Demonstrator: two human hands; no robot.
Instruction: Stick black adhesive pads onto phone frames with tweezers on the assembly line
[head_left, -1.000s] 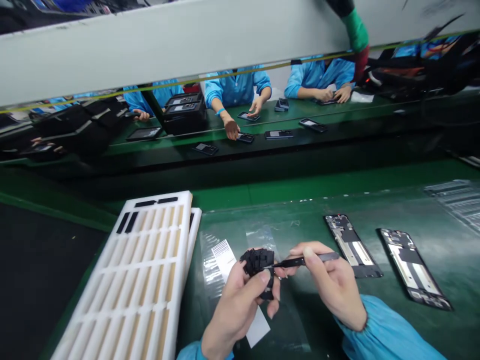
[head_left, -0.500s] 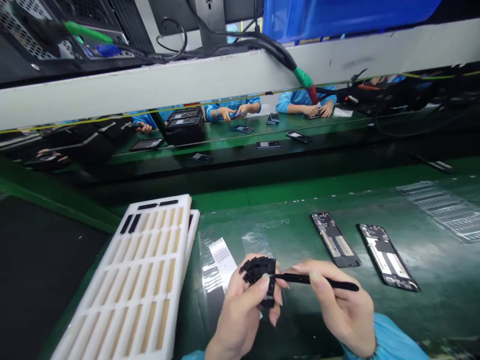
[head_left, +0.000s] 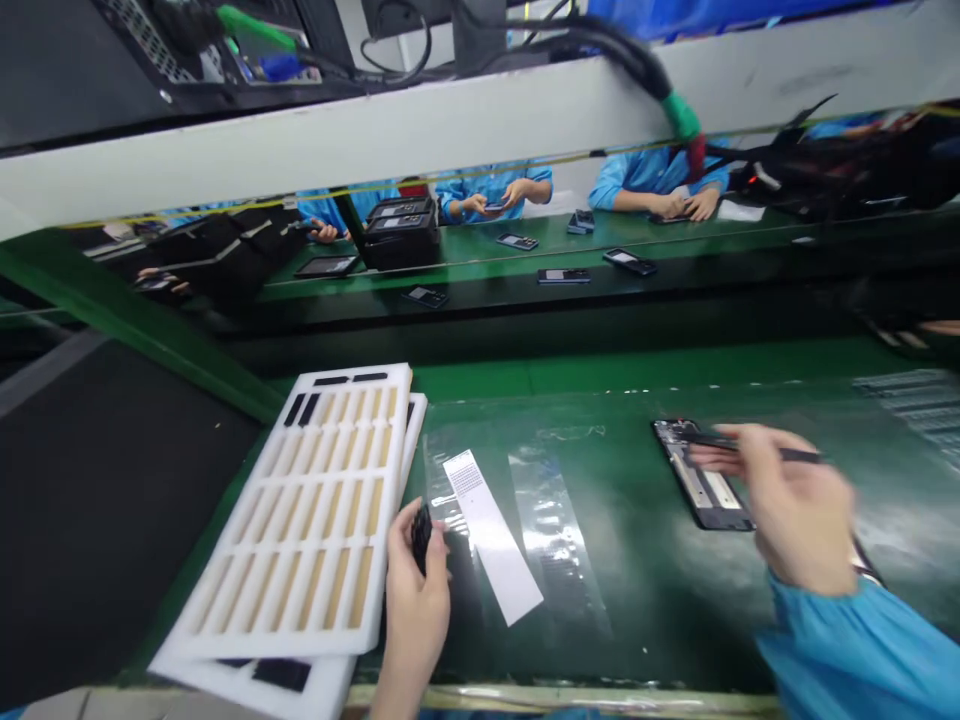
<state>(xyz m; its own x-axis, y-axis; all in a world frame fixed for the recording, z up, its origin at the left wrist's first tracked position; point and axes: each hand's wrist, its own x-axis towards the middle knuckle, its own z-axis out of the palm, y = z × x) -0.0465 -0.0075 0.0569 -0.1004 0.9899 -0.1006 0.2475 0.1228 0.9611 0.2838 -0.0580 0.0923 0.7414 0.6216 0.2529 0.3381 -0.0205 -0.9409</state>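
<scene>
My left hand (head_left: 415, 590) is closed around a bunch of small black flat pieces (head_left: 421, 538), just right of the white foam tray (head_left: 360, 638). In my right hand (head_left: 802, 505) are slim black tweezers (head_left: 709, 440), which point left over the upper part of an opened phone (head_left: 721, 518). The hand is blurred, and I cannot tell whether the tips touch the phone or hold a piece. A second phone (head_left: 866, 565) is mostly hidden behind my right hand and wrist. Between my hands lie a white printed strip (head_left: 495, 550) and a clear film strip (head_left: 559, 535).
The foam tray rests on another tray (head_left: 322, 690). A black panel (head_left: 112, 500) stands at the left. Overhead runs a white beam (head_left: 300, 145) with cables (head_left: 630, 50). Beyond, co-workers in blue sleeves handle phones (head_left: 564, 275). Clear ribbed plastic (head_left: 915, 400) lies at the right.
My hands have moved apart. The left has gone left with the black pieces, no longer showing them fanned out. The right has carried the tweezers from them to above the nearer phone. The view has shifted.
</scene>
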